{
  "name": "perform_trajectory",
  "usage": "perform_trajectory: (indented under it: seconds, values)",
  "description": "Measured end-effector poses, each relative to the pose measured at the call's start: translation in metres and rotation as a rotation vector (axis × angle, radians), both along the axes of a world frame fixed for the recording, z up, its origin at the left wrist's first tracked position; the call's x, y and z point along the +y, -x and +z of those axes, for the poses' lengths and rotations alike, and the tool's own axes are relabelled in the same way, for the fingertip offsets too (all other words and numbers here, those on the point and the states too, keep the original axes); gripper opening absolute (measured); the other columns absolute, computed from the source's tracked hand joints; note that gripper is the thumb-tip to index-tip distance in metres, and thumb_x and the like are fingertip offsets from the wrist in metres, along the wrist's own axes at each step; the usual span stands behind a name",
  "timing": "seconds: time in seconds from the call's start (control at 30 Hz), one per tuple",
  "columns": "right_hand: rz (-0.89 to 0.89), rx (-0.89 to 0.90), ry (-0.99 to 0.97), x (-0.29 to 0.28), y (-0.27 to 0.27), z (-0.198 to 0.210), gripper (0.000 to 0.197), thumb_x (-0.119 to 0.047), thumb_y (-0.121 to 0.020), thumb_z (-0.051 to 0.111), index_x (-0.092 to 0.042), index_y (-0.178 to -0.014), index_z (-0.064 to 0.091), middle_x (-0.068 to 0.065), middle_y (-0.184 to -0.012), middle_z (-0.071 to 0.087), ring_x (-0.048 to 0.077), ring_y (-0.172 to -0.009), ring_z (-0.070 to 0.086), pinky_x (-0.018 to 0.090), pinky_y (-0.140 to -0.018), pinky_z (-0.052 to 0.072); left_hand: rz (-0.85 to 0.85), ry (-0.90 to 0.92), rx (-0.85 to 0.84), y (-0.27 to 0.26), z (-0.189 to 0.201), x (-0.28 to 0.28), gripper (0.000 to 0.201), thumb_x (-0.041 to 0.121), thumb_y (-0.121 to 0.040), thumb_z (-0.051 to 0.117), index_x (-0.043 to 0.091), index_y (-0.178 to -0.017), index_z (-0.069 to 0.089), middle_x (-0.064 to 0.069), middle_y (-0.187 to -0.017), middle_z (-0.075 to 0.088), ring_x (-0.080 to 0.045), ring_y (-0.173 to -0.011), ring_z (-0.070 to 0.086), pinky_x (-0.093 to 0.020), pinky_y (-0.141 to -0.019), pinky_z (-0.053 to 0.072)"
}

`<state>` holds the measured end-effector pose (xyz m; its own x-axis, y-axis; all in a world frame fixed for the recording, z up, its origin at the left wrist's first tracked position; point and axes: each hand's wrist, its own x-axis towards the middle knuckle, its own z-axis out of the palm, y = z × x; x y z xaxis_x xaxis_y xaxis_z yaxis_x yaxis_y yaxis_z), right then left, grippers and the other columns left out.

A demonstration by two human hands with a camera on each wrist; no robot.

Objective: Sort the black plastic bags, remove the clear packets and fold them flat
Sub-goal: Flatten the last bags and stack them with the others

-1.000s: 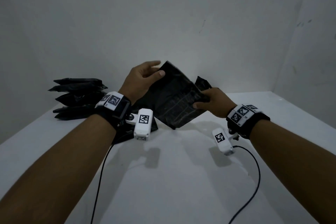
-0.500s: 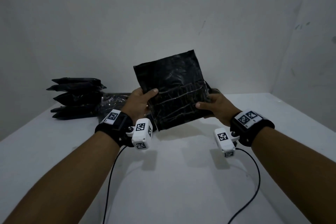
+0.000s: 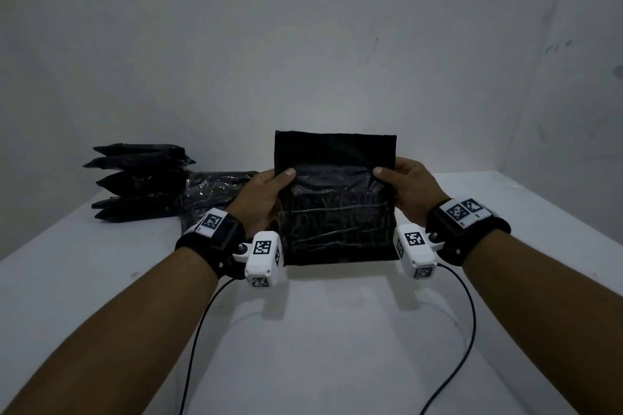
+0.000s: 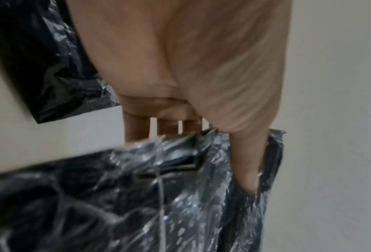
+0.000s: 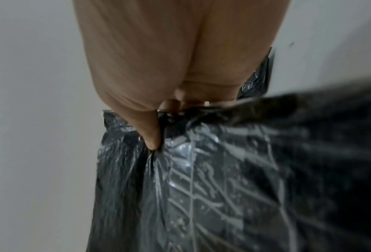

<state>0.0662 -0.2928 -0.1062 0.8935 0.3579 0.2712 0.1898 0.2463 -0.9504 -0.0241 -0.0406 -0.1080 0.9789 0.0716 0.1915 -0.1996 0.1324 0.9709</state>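
Note:
I hold a pack of black plastic bags in a clear wrapper (image 3: 337, 212) upright above the white table (image 3: 320, 330), squared to my view. My left hand (image 3: 266, 192) pinches its left edge, thumb on the near face, fingers behind. My right hand (image 3: 408, 189) pinches the right edge the same way. The left wrist view shows the thumb pressed on the crinkled clear wrapper (image 4: 158, 196). In the right wrist view the thumb digs into a fold of the wrapper (image 5: 201, 179). A plain black band tops the pack above both thumbs.
A stack of several folded black bags (image 3: 138, 182) lies at the table's far left by the wall. Another clear-wrapped pack (image 3: 209, 192) lies flat behind my left hand. Wrist-camera cables (image 3: 195, 340) trail toward me. The table's right edge (image 3: 539, 212) runs near my right forearm.
The pack has turned from a tilted, diamond-like pose to upright and square. Both hands have shifted to grip its two side edges near the top.

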Motion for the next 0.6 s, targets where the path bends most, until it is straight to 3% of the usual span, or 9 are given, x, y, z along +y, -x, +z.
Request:
perform_trajectory:
  seconds: [0.1, 0.17, 0.27, 0.33, 0.4, 0.47, 0.53, 0.6]
  values:
    - [0.003, 0.007, -0.065, -0.001, 0.002, 0.0, 0.018, 0.002, -0.097, 0.054, -0.006, -0.104, 0.069, 0.004, -0.088, 0.077, 0.016, -0.077, 0.073, 0.028, -0.067, 0.058, -0.053, -0.051, 0.018, 0.001, -0.007, 0.003, 0.027, -0.005, -0.093, 0.058, 0.017, -0.095, 0.073, 0.0, -0.087, 0.076, -0.012, -0.073, 0.072, -0.026, -0.057, 0.057]
    - [0.052, -0.002, 0.001, -0.004, 0.004, -0.001, 0.02, -0.002, -0.096, 0.057, -0.012, -0.107, 0.07, 0.005, -0.095, 0.075, 0.019, -0.08, 0.071, 0.033, -0.068, 0.059, -0.027, -0.057, 0.019, 0.0, -0.012, 0.005, 0.037, -0.01, -0.091, 0.059, 0.02, -0.084, 0.078, 0.0, -0.08, 0.075, -0.01, -0.068, 0.07, -0.023, -0.056, 0.056]
    - [0.157, -0.002, 0.108, -0.008, 0.008, -0.006, 0.034, 0.006, -0.091, 0.061, -0.023, -0.106, 0.07, 0.007, -0.096, 0.07, 0.022, -0.083, 0.068, 0.042, -0.071, 0.059, -0.008, -0.012, -0.013, -0.003, -0.015, 0.008, 0.037, -0.014, -0.092, 0.053, 0.014, -0.089, 0.077, -0.002, -0.084, 0.076, -0.011, -0.073, 0.071, -0.022, -0.066, 0.057]
    - [0.167, 0.004, 0.106, -0.01, 0.009, -0.009, 0.042, 0.013, -0.09, 0.058, -0.026, -0.102, 0.068, 0.002, -0.09, 0.073, 0.019, -0.08, 0.07, 0.04, -0.066, 0.06, -0.002, 0.006, -0.036, -0.001, -0.014, 0.006, 0.038, -0.016, -0.092, 0.05, 0.012, -0.098, 0.074, 0.0, -0.09, 0.078, -0.011, -0.083, 0.073, -0.023, -0.074, 0.058]
    - [0.15, -0.003, 0.101, -0.01, 0.009, -0.011, 0.043, 0.016, -0.09, 0.055, -0.024, -0.099, 0.069, -0.001, -0.088, 0.074, 0.02, -0.078, 0.071, 0.04, -0.064, 0.06, -0.014, 0.015, -0.057, 0.001, -0.016, 0.006, 0.046, -0.017, -0.092, 0.048, 0.016, -0.094, 0.079, 0.0, -0.092, 0.078, -0.011, -0.087, 0.074, -0.023, -0.077, 0.058]
    - [0.139, -0.022, 0.109, -0.011, 0.005, -0.015, 0.045, 0.016, -0.091, 0.054, -0.023, -0.088, 0.076, 0.001, -0.089, 0.074, 0.022, -0.078, 0.069, 0.041, -0.065, 0.06, -0.02, 0.024, -0.07, 0.002, -0.018, 0.006, 0.039, -0.013, -0.093, 0.048, 0.012, -0.098, 0.078, -0.002, -0.094, 0.078, -0.014, -0.089, 0.074, -0.024, -0.077, 0.058]
    - [0.123, -0.044, 0.114, -0.01, 0.003, -0.016, 0.049, 0.016, -0.091, 0.052, -0.023, -0.078, 0.079, 0.006, -0.09, 0.072, 0.025, -0.079, 0.067, 0.039, -0.065, 0.06, -0.07, 0.105, -0.072, 0.002, -0.02, 0.006, 0.028, -0.006, -0.093, 0.051, 0.003, -0.108, 0.072, -0.009, -0.101, 0.076, -0.022, -0.093, 0.073, -0.03, -0.078, 0.059]
    - [0.116, -0.046, 0.088, -0.009, 0.003, -0.015, 0.048, 0.016, -0.089, 0.053, -0.02, -0.072, 0.079, 0.008, -0.093, 0.074, 0.028, -0.085, 0.068, 0.04, -0.069, 0.061, -0.134, 0.194, -0.053, 0.003, -0.02, 0.006, 0.031, -0.003, -0.086, 0.055, 0.008, -0.104, 0.077, -0.014, -0.105, 0.074, -0.028, -0.091, 0.073, -0.037, -0.076, 0.061]
